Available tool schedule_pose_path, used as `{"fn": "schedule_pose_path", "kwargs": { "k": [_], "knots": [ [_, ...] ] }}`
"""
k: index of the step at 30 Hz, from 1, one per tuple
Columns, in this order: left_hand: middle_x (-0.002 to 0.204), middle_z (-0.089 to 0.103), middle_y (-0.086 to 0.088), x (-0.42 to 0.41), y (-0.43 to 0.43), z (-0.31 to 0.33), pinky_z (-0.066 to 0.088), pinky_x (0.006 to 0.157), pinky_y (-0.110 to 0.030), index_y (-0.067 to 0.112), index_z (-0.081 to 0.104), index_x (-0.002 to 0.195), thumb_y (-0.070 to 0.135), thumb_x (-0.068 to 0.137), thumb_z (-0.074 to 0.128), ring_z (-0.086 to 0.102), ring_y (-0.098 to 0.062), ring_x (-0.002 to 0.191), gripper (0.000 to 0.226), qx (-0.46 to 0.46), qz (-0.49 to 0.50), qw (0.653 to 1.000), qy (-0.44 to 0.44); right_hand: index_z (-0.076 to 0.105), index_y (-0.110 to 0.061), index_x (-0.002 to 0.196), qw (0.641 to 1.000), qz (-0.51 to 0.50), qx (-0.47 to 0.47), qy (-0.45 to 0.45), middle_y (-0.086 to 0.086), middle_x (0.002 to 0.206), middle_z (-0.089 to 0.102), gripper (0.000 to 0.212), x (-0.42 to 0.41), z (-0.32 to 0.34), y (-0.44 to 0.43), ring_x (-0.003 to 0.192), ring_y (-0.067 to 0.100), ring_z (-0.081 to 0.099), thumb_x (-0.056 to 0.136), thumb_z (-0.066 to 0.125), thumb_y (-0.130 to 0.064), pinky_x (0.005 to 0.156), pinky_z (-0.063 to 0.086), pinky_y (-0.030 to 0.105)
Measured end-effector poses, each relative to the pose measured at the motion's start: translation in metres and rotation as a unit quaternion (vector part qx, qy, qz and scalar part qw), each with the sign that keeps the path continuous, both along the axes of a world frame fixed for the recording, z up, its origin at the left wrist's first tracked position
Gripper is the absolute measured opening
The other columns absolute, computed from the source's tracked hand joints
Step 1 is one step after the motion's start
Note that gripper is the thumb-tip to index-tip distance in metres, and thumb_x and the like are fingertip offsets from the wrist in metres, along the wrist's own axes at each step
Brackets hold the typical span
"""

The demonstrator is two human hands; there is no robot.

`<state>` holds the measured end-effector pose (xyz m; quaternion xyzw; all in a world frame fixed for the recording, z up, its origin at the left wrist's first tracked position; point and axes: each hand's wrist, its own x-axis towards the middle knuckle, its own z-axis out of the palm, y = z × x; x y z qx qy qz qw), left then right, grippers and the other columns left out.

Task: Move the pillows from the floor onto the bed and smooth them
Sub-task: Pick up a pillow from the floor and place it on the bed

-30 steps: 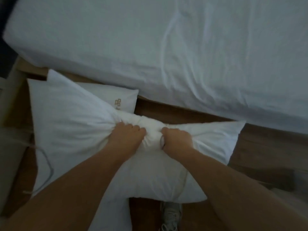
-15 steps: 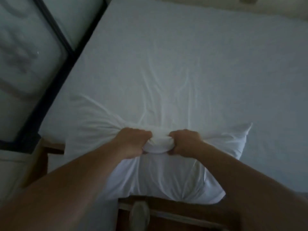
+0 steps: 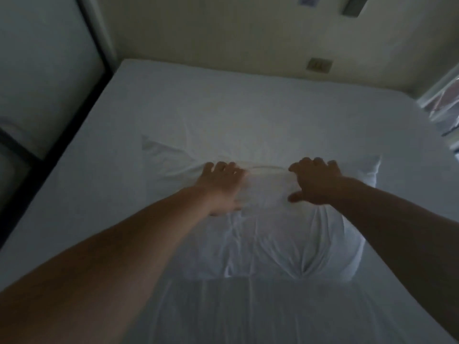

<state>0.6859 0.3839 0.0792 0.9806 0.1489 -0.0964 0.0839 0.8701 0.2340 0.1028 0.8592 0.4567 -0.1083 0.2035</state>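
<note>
A white pillow point(image 3: 268, 239) lies on the white bed point(image 3: 223, 108), in the middle of the sheet, creased and bunched along its far edge. My left hand point(image 3: 221, 187) rests on the pillow's upper middle with its fingers spread. Beside it, a little to the right, my right hand point(image 3: 315, 182) lies on the same far edge, fingers apart and thumb pointing down. Neither hand grips the fabric. Both forearms reach in from the bottom corners. The second pillow and the floor are out of view.
A dark-framed panel point(image 3: 49, 125) runs along the bed's left side. A pale wall with a switch plate point(image 3: 319, 65) stands behind the bed. At the right edge is a bright window or curtain point(image 3: 447, 105).
The pillow went from the floor up onto the bed. Both hands, earlier clenched on its bunched middle, have let go and now lie spread on it. The view tilted up.
</note>
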Motion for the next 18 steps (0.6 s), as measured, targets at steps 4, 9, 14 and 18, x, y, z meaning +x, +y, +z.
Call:
{"fn": "schedule_pose_path", "kwargs": {
  "k": [4,9,14,18],
  "knots": [
    [0.160,0.001,-0.005,0.009,-0.002,-0.044,0.001,0.116,-0.055,0.023,-0.003,0.148,0.053,0.083,0.058,-0.002,-0.029,0.146,0.094,-0.047,0.028,0.993,0.105,0.017,-0.026,0.148,0.993,0.027,-0.008,0.114,0.004,0.156,0.022,0.089,0.003,-0.052,0.002,0.139,0.029,0.025,0.079,0.061,-0.062,0.113,0.019,0.050],
    [0.161,0.000,-0.004,0.022,0.000,-0.081,0.004,0.117,-0.052,0.023,-0.005,0.149,0.047,0.088,0.055,-0.001,-0.027,0.146,0.089,-0.082,0.085,0.987,0.105,0.017,-0.026,0.148,0.985,0.046,0.056,0.156,0.002,0.156,0.022,0.082,0.000,-0.106,0.020,0.139,0.027,0.026,0.084,0.058,-0.058,0.112,0.023,0.046],
    [0.160,0.004,-0.007,0.036,-0.004,-0.091,0.009,0.117,-0.051,0.020,-0.003,0.149,0.041,0.092,0.053,0.005,-0.027,0.146,0.083,-0.112,0.142,0.980,0.084,0.023,-0.024,0.146,0.977,0.040,0.098,0.183,0.004,0.153,0.029,0.077,0.009,-0.122,0.026,0.134,0.030,0.033,0.086,0.060,-0.053,0.106,0.031,0.046],
    [0.160,0.006,-0.007,0.032,-0.019,-0.088,0.014,0.117,-0.050,0.020,-0.002,0.149,0.039,0.092,0.053,0.010,-0.028,0.145,0.082,-0.161,0.181,0.967,0.079,0.024,-0.024,0.145,0.975,0.039,0.085,0.203,0.004,0.151,0.031,0.076,0.009,-0.121,0.018,0.132,0.031,0.035,0.085,0.061,-0.051,0.104,0.034,0.046]
  ]
}}
